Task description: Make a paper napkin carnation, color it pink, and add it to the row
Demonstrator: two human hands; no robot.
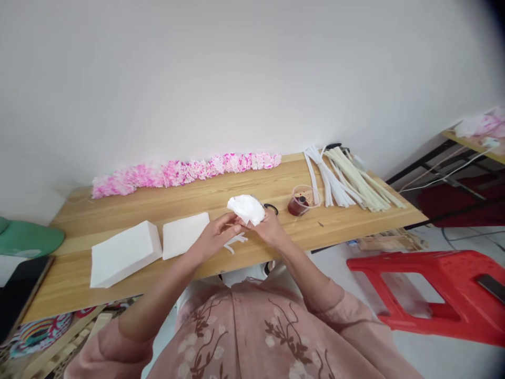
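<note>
Over the front of the table, a puffed bunch of thin white paper (pixel 246 208) is held up between my two hands. My right hand (pixel 270 228) grips it from below on the right. My left hand (pixel 216 235) has its fingers closed at the underside of the bunch. A black ring, perhaps a scissors handle (pixel 271 209), shows just behind my right hand; its other end is hidden. Under my hands lie a few short white strips (pixel 236 240). Left of them are a flat stack of white sheets (pixel 184 235) and a thicker white stack (pixel 125 255).
Pink-and-white paper flowers (pixel 173 173) run along the wall. On the right stand a clear cup of dark red liquid (pixel 300 202) and bundles of white strips (pixel 329 179) and cream strips (pixel 357 179). A green cap (pixel 31 238) lies left; a red stool (pixel 445 284) stands right.
</note>
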